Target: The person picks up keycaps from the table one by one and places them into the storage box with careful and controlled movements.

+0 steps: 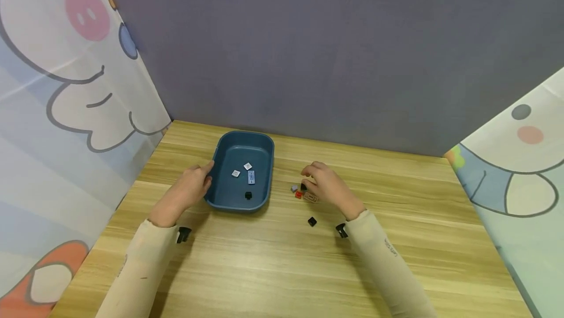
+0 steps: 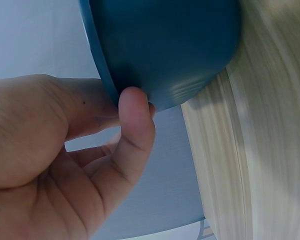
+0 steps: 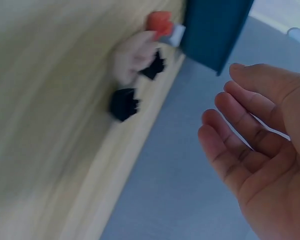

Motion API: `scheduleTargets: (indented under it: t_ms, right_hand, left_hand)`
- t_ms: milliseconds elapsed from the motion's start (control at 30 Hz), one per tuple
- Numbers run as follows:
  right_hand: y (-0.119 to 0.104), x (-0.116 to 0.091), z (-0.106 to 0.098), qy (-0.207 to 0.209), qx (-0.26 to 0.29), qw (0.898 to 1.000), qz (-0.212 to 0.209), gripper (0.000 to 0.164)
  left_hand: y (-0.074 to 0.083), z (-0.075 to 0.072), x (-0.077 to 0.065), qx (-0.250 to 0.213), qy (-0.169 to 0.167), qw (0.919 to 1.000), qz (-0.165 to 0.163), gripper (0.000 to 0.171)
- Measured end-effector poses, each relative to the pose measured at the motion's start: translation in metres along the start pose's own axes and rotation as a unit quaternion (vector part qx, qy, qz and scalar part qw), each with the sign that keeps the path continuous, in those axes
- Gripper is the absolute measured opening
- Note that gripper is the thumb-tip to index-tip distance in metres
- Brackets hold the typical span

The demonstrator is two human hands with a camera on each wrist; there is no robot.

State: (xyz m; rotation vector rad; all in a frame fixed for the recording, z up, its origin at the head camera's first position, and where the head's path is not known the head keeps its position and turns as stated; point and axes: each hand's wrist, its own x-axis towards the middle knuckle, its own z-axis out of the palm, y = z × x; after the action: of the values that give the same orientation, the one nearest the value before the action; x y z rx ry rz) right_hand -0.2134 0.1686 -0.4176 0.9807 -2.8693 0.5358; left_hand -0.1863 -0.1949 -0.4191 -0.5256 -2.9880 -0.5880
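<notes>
My left hand (image 1: pixel 187 188) pinches the left rim of a blue tray (image 1: pixel 270 181) between thumb and fingers. In the left wrist view, the fingertips (image 2: pixel 134 100) press against the tray wall (image 2: pixel 170 50). Inside the tray lie two small white pieces (image 1: pixel 247 166), a pale blue oblong piece (image 1: pixel 251 177) and a black piece (image 1: pixel 248 195). With its fingers slightly bent and holding nothing, my right hand (image 1: pixel 328 185) hovers over a small cluster: a grey piece (image 1: pixel 294 188), a red piece (image 1: pixel 298 194), a black piece (image 1: pixel 303 186) and a pale oblong piece (image 1: pixel 310 197).
Another black piece (image 1: pixel 312 221) lies apart on the wooden table (image 1: pixel 264 269), nearer the front. A grey wall panel (image 1: pixel 308 63) rises behind the table's back edge. Cartoon-printed sheets (image 1: pixel 66 112) hang at both sides. Black wrist mounts (image 1: pixel 183 234) stick out from the sleeves.
</notes>
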Motion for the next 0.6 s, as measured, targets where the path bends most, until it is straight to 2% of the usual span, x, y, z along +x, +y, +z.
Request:
scheduleTargets:
  t_ms: [333,600]
  right_hand:
    - [0.021,-0.008,0.02,-0.039,-0.018,0.999,0.022,0.021]
    - [0.025,-0.008,0.027,-0.05,-0.026,0.998,0.037,0.016]
  left_hand:
    - [-0.001,0.002,-0.002,0.0,0.003,1.0,-0.003,0.046]
    - [0.0,0.003,-0.001,-0.01,0.013,0.9999,-0.004,0.045]
